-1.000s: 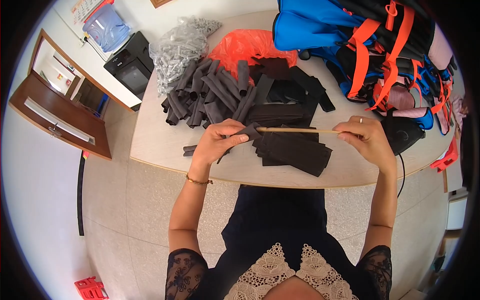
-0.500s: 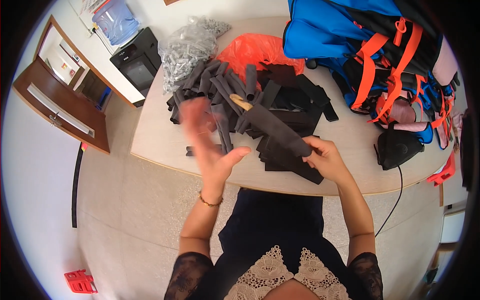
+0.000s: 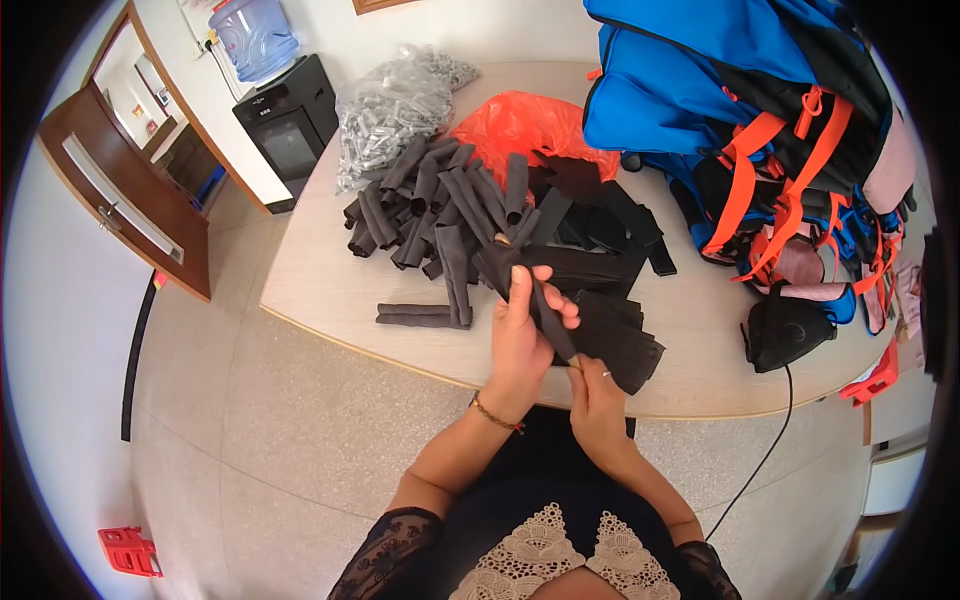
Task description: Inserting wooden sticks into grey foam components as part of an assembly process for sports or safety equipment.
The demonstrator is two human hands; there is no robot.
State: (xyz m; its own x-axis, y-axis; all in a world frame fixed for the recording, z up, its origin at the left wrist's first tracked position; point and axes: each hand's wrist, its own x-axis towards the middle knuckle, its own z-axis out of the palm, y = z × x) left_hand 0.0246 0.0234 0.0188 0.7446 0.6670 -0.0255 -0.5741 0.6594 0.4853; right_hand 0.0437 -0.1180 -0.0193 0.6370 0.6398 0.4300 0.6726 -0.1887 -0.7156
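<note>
Between my hands is a dark grey fabric tube [image 3: 555, 325] with a light wooden stick [image 3: 502, 240] running through it; the stick's tip shows at the far end and a bit of it by my right fingers. My left hand [image 3: 522, 340] is wrapped around the middle of the tube, thumb on top. Lower and to the right, my right hand [image 3: 597, 405] pinches the near end, where tube and stick meet. Just beyond lies a heap of dark grey fabric tubes [image 3: 410, 215]. Flat black fabric pieces [image 3: 625, 345] are stacked beside my right hand.
A clear bag of small grey pieces [image 3: 390, 120] and a red plastic bag [image 3: 535, 125] sit behind the heap. Blue backpacks with orange straps [image 3: 700, 95] crowd the table's right side, near a black corded object [image 3: 785, 330]. A water dispenser [image 3: 285, 125] stands beyond the left edge.
My left hand has come down and right from above the heap and closed around the tube. My right hand has moved nearer to me with the tube's near end, and the stick now shows there.
</note>
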